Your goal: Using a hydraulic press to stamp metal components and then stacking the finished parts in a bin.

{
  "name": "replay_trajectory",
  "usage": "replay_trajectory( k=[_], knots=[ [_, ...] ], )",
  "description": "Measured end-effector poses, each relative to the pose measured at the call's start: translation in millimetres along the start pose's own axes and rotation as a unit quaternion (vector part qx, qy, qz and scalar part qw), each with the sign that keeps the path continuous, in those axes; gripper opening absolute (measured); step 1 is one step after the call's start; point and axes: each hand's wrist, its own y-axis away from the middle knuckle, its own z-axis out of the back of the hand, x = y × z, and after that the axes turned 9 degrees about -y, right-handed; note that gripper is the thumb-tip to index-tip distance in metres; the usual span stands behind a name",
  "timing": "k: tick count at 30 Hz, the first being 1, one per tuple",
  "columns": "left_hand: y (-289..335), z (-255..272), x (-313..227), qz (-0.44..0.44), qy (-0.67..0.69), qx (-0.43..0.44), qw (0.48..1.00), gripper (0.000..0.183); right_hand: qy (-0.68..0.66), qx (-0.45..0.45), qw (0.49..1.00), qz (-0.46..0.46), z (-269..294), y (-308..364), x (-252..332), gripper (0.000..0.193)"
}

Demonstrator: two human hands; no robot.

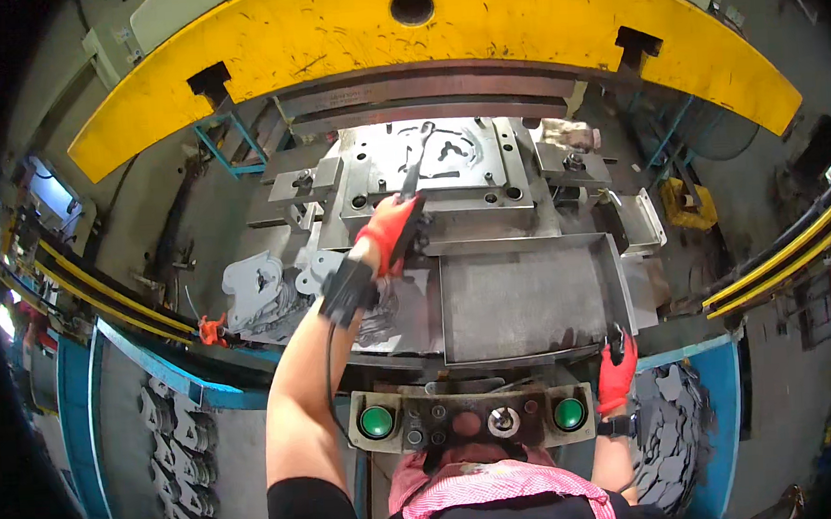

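Observation:
My left hand [390, 231], in a red and dark glove, is closed around a long dark-handled tool [412, 176]. The tool reaches over the bright metal die [386, 174], its rounded pale end above the plate. On that plate are dark cut-out shapes [451, 151]. My right hand [618, 376], also gloved in red, is beside the near right corner of a shallow grey metal tray [536, 355]. Its dark fingertips look apart, with nothing discernible between them; whether they touch the tray is unclear.
A yellow press beam [515, 16] spans above the die. Stacked grey plates [254, 286] lie left of the tray. A control box [468, 420] with green buttons stands in front of me. Blue bins hold metal parts [183, 464] at left and flat pieces [672, 434] at right.

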Motion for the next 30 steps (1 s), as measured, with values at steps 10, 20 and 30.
replay_trajectory(
  k=[10, 20, 30],
  knots=[
    [-9, -15, -6, -0.054, -0.032, -0.073, 0.995, 0.028, -0.097, -0.027, 0.995, -0.027, 43, 27, -20, 0.039],
    [213, 79, 58, 0.022, 0.102, -0.238, 0.966, 0.033, -0.072, -0.018, 0.996, -0.057, 23, 7, -37, 0.036],
    [242, 173, 184, -0.01, 0.077, -0.12, 0.99, 0.03, -0.027, 0.02, 0.999, 0.013, -3, 2, -15, 0.034]
  ],
)
